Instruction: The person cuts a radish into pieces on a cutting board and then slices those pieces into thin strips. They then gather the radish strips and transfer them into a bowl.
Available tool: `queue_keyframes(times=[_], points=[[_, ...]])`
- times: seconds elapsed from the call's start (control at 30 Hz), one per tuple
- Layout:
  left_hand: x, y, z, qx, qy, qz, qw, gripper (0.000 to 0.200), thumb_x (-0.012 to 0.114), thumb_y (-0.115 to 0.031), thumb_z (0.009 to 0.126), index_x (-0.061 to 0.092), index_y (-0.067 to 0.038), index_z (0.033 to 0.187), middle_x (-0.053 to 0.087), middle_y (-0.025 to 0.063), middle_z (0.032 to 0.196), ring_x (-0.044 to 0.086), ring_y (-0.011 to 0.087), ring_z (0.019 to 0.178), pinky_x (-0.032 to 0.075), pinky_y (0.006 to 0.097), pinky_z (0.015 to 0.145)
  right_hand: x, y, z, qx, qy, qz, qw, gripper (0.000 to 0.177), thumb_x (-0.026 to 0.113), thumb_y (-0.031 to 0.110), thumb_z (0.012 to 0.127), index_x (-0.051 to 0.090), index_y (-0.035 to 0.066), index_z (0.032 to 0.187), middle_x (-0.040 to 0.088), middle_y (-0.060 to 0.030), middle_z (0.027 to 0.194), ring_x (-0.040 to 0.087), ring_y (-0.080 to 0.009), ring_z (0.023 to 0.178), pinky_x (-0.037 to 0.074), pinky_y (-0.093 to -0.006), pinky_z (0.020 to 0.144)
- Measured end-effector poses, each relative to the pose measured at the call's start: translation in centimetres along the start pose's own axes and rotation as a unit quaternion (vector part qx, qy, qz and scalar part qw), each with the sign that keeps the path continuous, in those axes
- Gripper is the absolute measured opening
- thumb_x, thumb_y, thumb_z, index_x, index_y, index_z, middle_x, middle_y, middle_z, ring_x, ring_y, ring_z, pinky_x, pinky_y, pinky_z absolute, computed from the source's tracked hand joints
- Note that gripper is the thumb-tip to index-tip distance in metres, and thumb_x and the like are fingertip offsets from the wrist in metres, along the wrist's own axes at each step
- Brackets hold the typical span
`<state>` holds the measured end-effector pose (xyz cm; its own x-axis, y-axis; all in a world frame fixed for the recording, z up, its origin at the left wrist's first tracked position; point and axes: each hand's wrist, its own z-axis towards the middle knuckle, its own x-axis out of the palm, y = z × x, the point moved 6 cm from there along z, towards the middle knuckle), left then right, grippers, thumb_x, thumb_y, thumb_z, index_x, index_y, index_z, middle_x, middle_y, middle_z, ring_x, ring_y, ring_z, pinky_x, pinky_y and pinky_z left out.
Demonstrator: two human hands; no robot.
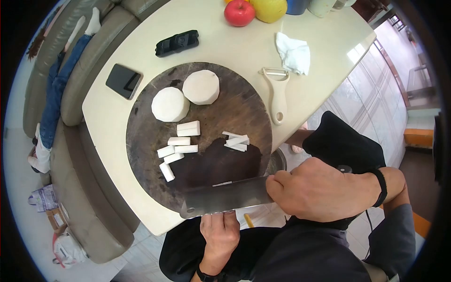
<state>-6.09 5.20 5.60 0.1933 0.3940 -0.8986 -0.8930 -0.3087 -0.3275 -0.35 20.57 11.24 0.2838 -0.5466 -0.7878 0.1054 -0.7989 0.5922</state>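
My right hand (324, 190) is closed round the handle end of a wide cleaver (225, 196), its blade lying across the front of a round dark cutting board (145, 136). Under the blade's near edge is my left hand (220, 235), fingers together and their tips hidden by the blade; what it holds, if anything, cannot be seen. Two thick white round slices (201, 87) lie at the back of the board. Several white blocks (179, 141) are in the middle left, and thin white strips (236, 140) to the right. A small sliver (222, 184) shows by the blade.
Around the board on the cream table (112, 155) are a phone (124, 81), a black object (177, 43), a peeler (279, 94), a white cloth (293, 53), a red apple (239, 12) and a yellow-green fruit (269, 9). A person lies on the sofa (84, 183) at left.
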Motion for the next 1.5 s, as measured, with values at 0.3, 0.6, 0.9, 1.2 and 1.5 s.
queue_keyframes(times=[0.3, 0.6, 0.9, 1.2, 1.5], points=[[-0.1, -0.1, 0.3, 0.009, -0.008, -0.017, 1.000, 0.012, 0.057, 0.006, 0.084, 0.062, 0.011, 0.094, 0.062, 0.0194, 0.099, 0.062, 0.0358, 0.085, 0.052, 0.0412, 0.072, 0.6, 0.5, 1.5, 0.002, 0.037, -0.016, 0.999, 0.016, 0.064, 0.007, 0.068, 0.058, -0.008, 0.071, 0.058, -0.0174, 0.060, 0.064, -0.0306, 0.058, 0.049, -0.0371, 0.047], [-0.1, -0.2, 0.4, 0.017, -0.015, -0.010, 1.000, 0.031, 0.059, 0.017, 0.074, 0.060, 0.010, 0.104, 0.061, 0.0234, 0.100, 0.062, 0.0411, 0.087, 0.052, 0.0458, 0.076, -0.1, 0.0, 0.6, 0.022, 0.002, -0.011, 1.000, 0.013, 0.064, 0.004, 0.068, 0.059, -0.007, 0.071, 0.059, -0.0187, 0.062, 0.065, -0.0317, 0.060, 0.049, -0.0379, 0.048], [-0.3, -0.1, 0.3, -0.018, 0.002, -0.038, 0.999, 0.023, 0.057, 0.016, 0.080, 0.060, 0.011, 0.103, 0.061, 0.0245, 0.102, 0.061, 0.0428, 0.092, 0.051, 0.0466, 0.081, -0.4, 0.0, 0.0, 0.041, 0.028, -0.004, 0.999, 0.016, 0.064, 0.007, 0.069, 0.058, -0.007, 0.072, 0.060, -0.0196, 0.062, 0.065, -0.0322, 0.058, 0.049, -0.0392, 0.048], [-0.2, -0.2, 0.4, 0.003, -0.016, -0.048, 0.999, 0.025, 0.059, 0.017, 0.079, 0.060, 0.012, 0.104, 0.062, 0.0235, 0.101, 0.063, 0.0417, 0.090, 0.052, 0.0449, 0.081, 0.2, 0.6, 1.4, 0.042, 0.023, 0.000, 0.999, 0.012, 0.064, 0.004, 0.068, 0.059, -0.007, 0.071, 0.059, -0.0183, 0.062, 0.064, -0.0325, 0.057, 0.050, -0.0382, 0.049], [-0.3, -0.5, 0.6, 0.018, -0.032, 0.012, 0.999, 0.016, 0.064, 0.012, 0.075, 0.062, 0.016, 0.090, 0.062, 0.0230, 0.093, 0.063, 0.0386, 0.086, 0.055, 0.0451, 0.075, -0.3, -0.8, 0.2, 0.048, 0.041, 0.000, 0.998, 0.015, 0.065, 0.004, 0.065, 0.059, -0.008, 0.073, 0.059, -0.0195, 0.058, 0.065, -0.0326, 0.058, 0.050, -0.0385, 0.048]])
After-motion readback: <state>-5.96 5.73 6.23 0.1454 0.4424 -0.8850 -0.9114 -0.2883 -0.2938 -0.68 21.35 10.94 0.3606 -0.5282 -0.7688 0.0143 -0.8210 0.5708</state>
